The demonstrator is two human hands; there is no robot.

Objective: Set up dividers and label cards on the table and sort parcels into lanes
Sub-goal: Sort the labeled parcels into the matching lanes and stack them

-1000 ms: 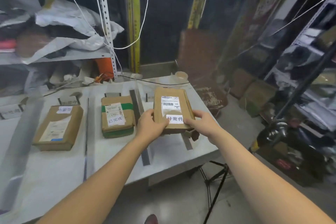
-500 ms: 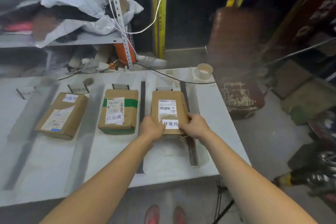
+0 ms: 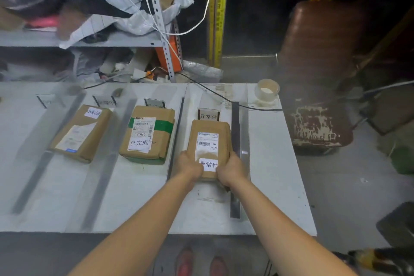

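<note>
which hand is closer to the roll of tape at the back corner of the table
Right. The right hand grips the parcel's near right edge, on the tape's side; the left hand grips its left edge, farther off. Neither touches the tape.

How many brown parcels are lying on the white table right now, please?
3. The left parcel lies angled, the green-taped parcel sits in the middle lane, and the right parcel is held by both hands. None seem hidden.

Bare forearms, no sleeves, red shoes
</note>
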